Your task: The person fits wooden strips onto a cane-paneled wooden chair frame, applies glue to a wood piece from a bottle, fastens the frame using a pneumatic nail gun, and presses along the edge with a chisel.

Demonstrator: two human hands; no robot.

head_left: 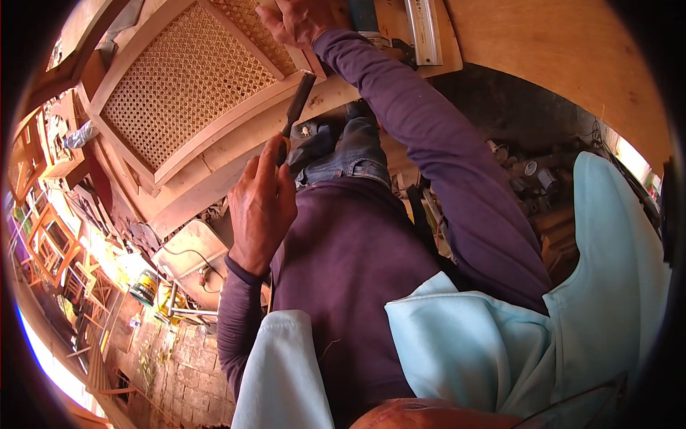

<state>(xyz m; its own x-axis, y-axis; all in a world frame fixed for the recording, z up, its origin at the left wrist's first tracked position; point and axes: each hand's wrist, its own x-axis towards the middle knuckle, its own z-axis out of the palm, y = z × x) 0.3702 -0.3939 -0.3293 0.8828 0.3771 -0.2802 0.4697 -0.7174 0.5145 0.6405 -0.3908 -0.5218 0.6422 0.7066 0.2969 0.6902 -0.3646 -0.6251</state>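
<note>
My left hand point(261, 211) is closed round the dark handle of a chisel point(299, 100). The chisel's flat blade points up and away, its tip close to the edge of a wooden frame point(236, 114). Woven cane point(182, 82) fills this frame, which lies on the workbench point(189, 204) before me. At the top edge of the view, my right hand point(304, 21) is over the far right part of the frame. Its fingers are bent and partly cut off by the view, so what they hold, if anything, is hidden.
A metal straightedge point(423, 32) and a blue-bodied tool point(363, 16) lie right of my right hand. A broad wooden board point(564, 64) extends at upper right. Cans point(547, 179) and clutter stand below it. On the left are a stool-like seat point(191, 261), a bucket point(145, 286) and chair frames point(53, 239).
</note>
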